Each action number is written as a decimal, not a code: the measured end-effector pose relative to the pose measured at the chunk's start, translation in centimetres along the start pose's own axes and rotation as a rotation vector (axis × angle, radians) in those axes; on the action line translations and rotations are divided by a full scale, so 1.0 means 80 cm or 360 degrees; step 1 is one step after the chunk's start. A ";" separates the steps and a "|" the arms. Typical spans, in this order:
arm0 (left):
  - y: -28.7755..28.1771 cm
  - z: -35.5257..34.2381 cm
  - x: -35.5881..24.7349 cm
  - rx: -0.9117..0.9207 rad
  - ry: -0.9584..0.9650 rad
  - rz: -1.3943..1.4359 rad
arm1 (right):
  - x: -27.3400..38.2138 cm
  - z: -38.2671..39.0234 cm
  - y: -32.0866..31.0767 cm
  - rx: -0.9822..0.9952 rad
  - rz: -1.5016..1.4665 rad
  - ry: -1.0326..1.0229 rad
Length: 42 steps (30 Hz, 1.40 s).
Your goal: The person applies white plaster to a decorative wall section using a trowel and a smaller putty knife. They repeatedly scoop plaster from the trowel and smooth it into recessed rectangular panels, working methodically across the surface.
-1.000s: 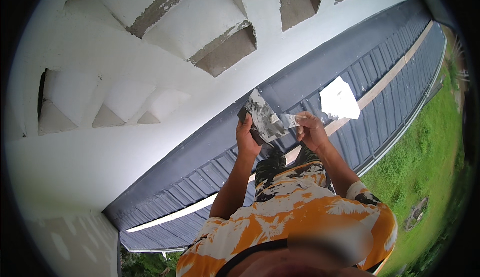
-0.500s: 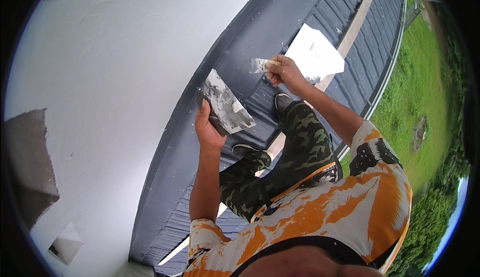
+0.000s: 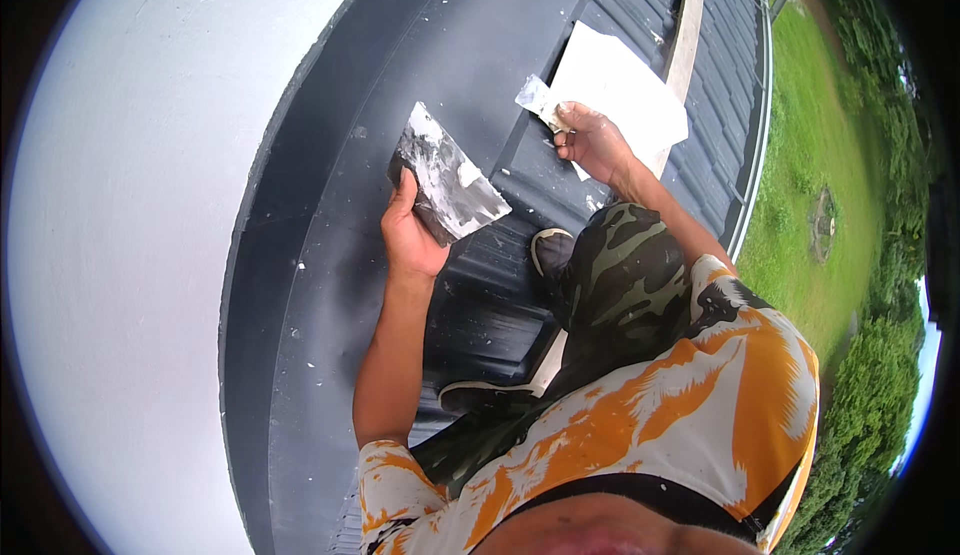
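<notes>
My left hand point(image 3: 413, 230) is closed around the lower left edge of a dark, flat board point(image 3: 448, 177) smeared with white putty, its thumb lying on the face. In my right hand point(image 3: 592, 140) is a putty knife point(image 3: 536, 98), pinched near its handle, with white filler on the blade. The knife is up and to the right of the board, apart from it. Behind the right hand, a white sheet or panel point(image 3: 625, 90) lies on the roof; the hand overlaps its left edge.
A white wall point(image 3: 140, 205) rises on the left, meeting dark metal flashing point(image 3: 330, 245). Ribbed roofing point(image 3: 715, 105) carries a wooden strip point(image 3: 687, 25). Past the gutter point(image 3: 757, 145) at the roof edge, grass point(image 3: 800, 205) lies below. My shoes point(image 3: 553, 252) rest on the roof.
The view has shifted, and the wall openings at left have left the picture. My knees look more bent. Both hands still hold the board and the putty knife, whose blade has turned slightly.
</notes>
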<state>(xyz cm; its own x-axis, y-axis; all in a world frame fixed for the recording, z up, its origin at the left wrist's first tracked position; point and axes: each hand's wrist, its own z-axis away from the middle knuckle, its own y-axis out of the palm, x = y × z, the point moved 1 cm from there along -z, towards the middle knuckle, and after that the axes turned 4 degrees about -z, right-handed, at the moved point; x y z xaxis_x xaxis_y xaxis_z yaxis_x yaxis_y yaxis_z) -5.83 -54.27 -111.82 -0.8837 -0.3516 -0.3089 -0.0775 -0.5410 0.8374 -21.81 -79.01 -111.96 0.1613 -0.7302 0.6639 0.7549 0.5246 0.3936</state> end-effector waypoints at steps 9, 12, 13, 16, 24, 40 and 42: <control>-0.017 0.010 0.039 0.0139 0.0098 0.0144 | -0.047 -0.037 0.040 0.0308 0.0121 0.0096; -0.010 0.017 0.054 0.0220 0.0010 0.0180 | -0.075 -0.029 0.091 0.0406 0.0139 0.0083; 0.000 0.021 0.057 0.0263 0.0030 0.0161 | -0.078 -0.032 0.097 0.0369 0.0252 0.0045; -0.008 0.023 0.061 0.0141 0.0103 0.0098 | -0.082 -0.042 0.113 0.0414 0.0327 0.0045; 0.001 0.029 0.054 0.0050 0.0113 0.0060 | -0.068 -0.027 0.100 0.0866 0.0388 -0.0267; 0.012 0.084 -0.035 0.0435 0.0476 0.0269 | -0.073 0.039 -0.351 -0.1435 0.1064 -0.0072; 0.016 0.083 -0.033 0.0428 0.0490 0.0391 | -0.101 0.032 -0.371 -0.1385 0.0722 0.0241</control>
<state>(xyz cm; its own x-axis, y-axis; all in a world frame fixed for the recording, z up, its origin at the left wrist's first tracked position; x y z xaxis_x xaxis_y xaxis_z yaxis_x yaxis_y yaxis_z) -6.65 -48.97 -106.95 -0.7163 -0.6763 -0.1721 -0.0357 -0.2107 0.9769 -47.15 -87.59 -127.41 0.5843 -0.6196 0.5242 0.7953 0.3084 -0.5220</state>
